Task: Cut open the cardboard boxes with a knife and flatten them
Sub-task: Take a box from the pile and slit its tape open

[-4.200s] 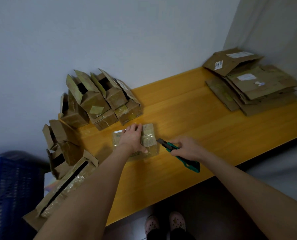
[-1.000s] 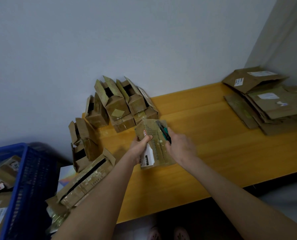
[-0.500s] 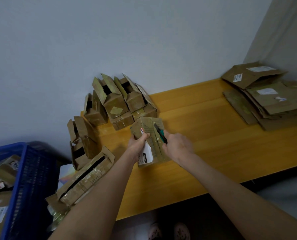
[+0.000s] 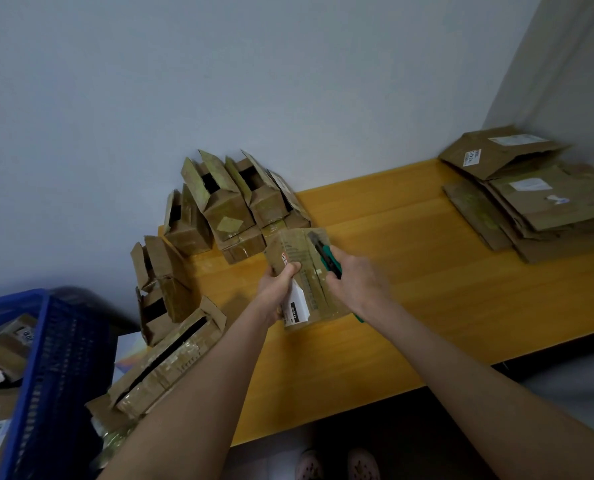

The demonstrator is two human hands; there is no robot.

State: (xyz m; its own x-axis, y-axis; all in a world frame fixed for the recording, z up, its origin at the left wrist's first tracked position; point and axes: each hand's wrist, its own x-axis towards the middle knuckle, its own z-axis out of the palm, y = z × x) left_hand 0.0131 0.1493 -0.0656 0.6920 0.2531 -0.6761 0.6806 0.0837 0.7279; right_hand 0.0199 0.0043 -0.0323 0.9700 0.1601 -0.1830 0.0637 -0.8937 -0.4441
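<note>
The person is standing at the yellow table, holding a small cardboard box upright just above its surface. The left hand is gripping the box's near left edge, thumb curled over the front face just above a white label. The right hand is clenching a green-handled knife, whose dark front end is lying against the box's right side near the top. Whether the blade is actually cutting in, I cannot tell.

Just beyond the hands, a heap of opened boxes is leaning against the wall. Left of the left forearm, a long taped box is hanging over the table's edge, with a blue crate further left. Well off to the right of the right hand, flattened boxes are lying stacked.
</note>
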